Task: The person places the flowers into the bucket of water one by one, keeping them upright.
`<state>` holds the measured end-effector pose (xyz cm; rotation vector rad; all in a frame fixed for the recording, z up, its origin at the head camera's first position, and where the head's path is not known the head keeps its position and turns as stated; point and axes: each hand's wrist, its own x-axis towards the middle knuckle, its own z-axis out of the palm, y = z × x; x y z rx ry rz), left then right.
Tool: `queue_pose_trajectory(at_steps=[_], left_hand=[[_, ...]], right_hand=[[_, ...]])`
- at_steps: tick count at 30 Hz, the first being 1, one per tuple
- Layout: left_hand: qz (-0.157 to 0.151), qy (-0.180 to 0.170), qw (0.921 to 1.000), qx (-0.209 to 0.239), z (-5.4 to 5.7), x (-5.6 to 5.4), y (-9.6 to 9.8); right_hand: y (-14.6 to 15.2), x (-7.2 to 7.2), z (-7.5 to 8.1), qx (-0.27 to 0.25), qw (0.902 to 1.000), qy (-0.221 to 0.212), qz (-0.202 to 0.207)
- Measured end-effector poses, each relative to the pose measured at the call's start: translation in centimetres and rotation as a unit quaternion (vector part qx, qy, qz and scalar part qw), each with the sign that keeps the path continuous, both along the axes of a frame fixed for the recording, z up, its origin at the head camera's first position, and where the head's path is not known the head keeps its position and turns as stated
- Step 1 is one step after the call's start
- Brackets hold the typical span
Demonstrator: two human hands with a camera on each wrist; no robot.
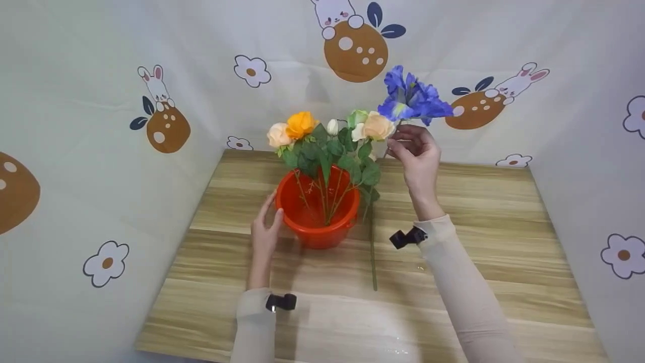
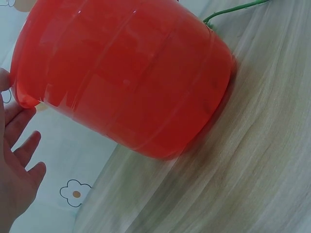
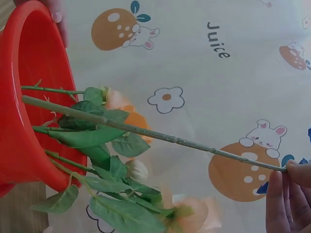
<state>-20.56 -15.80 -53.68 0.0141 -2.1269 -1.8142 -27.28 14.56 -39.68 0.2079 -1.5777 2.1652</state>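
Observation:
An orange-red plastic bucket stands upright on the table, with several artificial flowers leaning inside it. My left hand rests against the outside of its left rim, fingers spread and fairly straight; in the left wrist view the thumb touches the rim. Between thumb and fingertips, my right hand pinches the stem of a blue artificial flower just under the bloom. That long green stem hangs down beside the bucket's right side in the head view, and its lower end overlaps the bucket opening in the right wrist view.
The bucket's flowers include an orange rose, peach roses and a white bud among green leaves. Pale cloth with printed rabbits and fruit surrounds the wood-grain table at the back and sides.

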Motion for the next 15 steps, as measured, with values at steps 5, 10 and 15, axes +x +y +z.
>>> queue_pose_trajectory(at_steps=[5, 10, 15], left_hand=[[0.001, -0.003, 1.0000, 0.000, 0.0, 0.0, 0.0], [-0.001, -0.004, 1.0000, -0.003, 0.0, 0.0, -0.1], [-0.001, -0.002, 1.0000, 0.001, 0.0, 0.0, -0.1]], right_hand=[[-1.3, -0.1, 0.0, -0.008, 0.9998, 0.017, -0.002], [-2.5, -0.2, -1.0, 0.012, 0.9996, 0.018, -0.017], [-3.2, -0.1, -2.6, 0.041, 0.9987, 0.005, -0.028]])
